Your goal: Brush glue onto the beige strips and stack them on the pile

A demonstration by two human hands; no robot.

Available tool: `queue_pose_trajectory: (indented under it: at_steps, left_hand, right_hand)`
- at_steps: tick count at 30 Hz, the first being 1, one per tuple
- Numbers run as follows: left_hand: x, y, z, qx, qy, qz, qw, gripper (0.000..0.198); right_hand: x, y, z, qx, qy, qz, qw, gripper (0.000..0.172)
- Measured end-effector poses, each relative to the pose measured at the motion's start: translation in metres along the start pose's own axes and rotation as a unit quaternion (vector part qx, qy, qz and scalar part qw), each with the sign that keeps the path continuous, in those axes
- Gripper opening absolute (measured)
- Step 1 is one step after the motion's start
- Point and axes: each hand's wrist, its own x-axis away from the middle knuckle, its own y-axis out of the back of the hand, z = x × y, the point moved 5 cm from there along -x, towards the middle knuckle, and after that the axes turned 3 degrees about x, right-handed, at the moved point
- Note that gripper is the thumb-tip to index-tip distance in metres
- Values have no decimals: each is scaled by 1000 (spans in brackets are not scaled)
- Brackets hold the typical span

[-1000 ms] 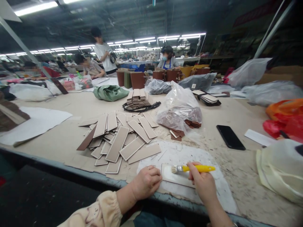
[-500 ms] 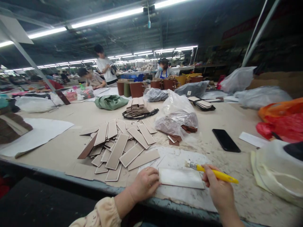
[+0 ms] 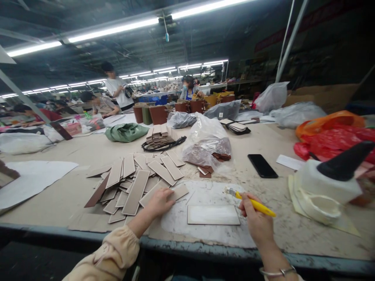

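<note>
In the head view my right hand (image 3: 258, 220) is closed round the yellow handle of a paintbrush (image 3: 258, 205), whose whitish bristles point left, just beyond a flat rectangular panel. That panel (image 3: 213, 215) has a wet-looking white coat and a dark edge, and lies on a smeared white sheet (image 3: 175, 226). My left hand (image 3: 159, 201) rests at the right side of a loose pile of beige strips (image 3: 137, 191). Its fingers are stretched out over one beige strip (image 3: 181, 191), partly covering it; the fingertips' grip is not clear.
To my right stand a white plastic container (image 3: 325, 187) with a black spout and a black phone (image 3: 262, 166). Beyond lie a clear bag with brown pieces (image 3: 208, 144), stacked strips (image 3: 159, 136), a green bag (image 3: 125, 132) and red plastic bags (image 3: 331, 136). People sit and stand farther back.
My left hand has left the coated panel's edge and moved left onto the pile's strip. The brush stays in my right hand over the panel's far side. The view has swung right.
</note>
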Motion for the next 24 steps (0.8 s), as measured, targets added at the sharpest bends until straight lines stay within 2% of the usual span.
queue_pose_trajectory:
  at_steps: [6, 9, 11, 13, 15, 17, 19, 22, 24]
  left_hand:
    - [-2, 11, -3, 89, 16, -37, 995, 41]
    - [-3, 22, -10, 163, 3, -52, 985, 38]
    - [-3, 28, -16, 249, 7, -51, 967, 37]
    - [-3, 28, -25, 372, 34, -15, 927, 37]
    - [-1, 19, -39, 500, 69, 68, 861, 39]
    - [4, 6, -59, 586, 88, 167, 788, 41]
    - [9, -6, -79, 626, 91, 246, 735, 41]
    - [15, -21, -100, 651, 98, 303, 689, 44]
    - [16, -29, -107, 659, 103, 306, 679, 48]
  right_hand:
    - [4, -3, -1, 6, 51, 23, 998, 43]
    - [8, -8, 1, -2, 122, 33, 992, 31]
    - [12, -13, 5, -3, 191, 47, 980, 24]
    - [18, -18, 12, 2, 253, 66, 965, 18]
    - [23, -22, 19, -2, 288, 85, 954, 14]
    - [27, -26, 25, -16, 292, 111, 950, 10]
    - [31, -31, 30, -28, 281, 142, 949, 10]
    - [36, -35, 33, -25, 278, 185, 942, 5]
    - [37, -33, 32, -11, 284, 190, 940, 6]
